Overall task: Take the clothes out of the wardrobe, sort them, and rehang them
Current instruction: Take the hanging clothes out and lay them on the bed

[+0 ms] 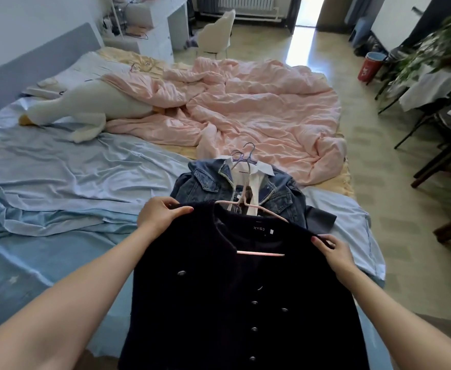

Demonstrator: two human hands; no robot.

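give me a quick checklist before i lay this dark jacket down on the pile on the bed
1. Left hand has a grip on the dark jacket at its shoulder: ok.
2. Right hand pinches the other shoulder: ok.
3. Pink hanger sits inside the jacket: ok, its bar shows through the neck opening and its hook sticks out above the collar.
4. Landing spot: the denim jacket with a white shirt inside it already lies on the bed right ahead: ok.
5. Hanger hooks of the pile point away from you: ok.
6. Jacket's lower hem clear of the floor: cannot tell, it runs out of view.
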